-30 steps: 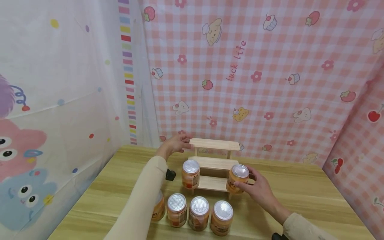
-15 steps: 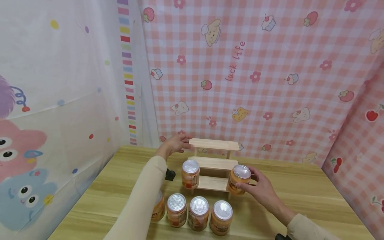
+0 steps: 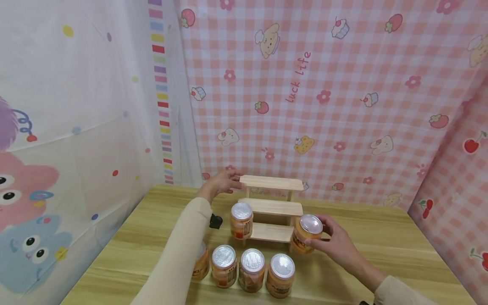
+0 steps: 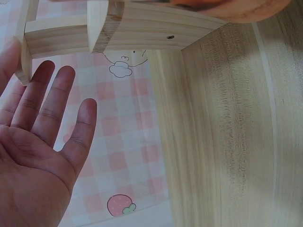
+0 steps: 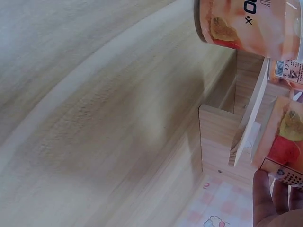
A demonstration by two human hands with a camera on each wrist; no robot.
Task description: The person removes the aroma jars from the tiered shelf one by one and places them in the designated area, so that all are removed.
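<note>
My left hand (image 3: 221,184) is at the left end of a small three-tier wooden display rack (image 3: 271,183), its thumb in front of the top board and its fingers behind. In the left wrist view the other fingers are extended. My right hand (image 3: 337,243) grips an orange-labelled can (image 3: 303,239) with a silver lid, thumb in front and fingers behind. This can is slightly tilted at the right end of the lowest tier; the right wrist view shows a gap between it and the board. Another such can (image 3: 241,224) stands at that tier's left end.
In front of the rack several matching cans (image 3: 253,271) stand in a row; the leftmost can (image 3: 200,267) is partly hidden by my left sleeve. A small black object (image 3: 215,221) shows beside that sleeve. A pink checked curtain (image 3: 343,127) hangs behind the wooden table (image 3: 381,245).
My right hand has moved the can slightly right and toward me, away from the lowest tier. The left hand and the other cans have stayed put.
</note>
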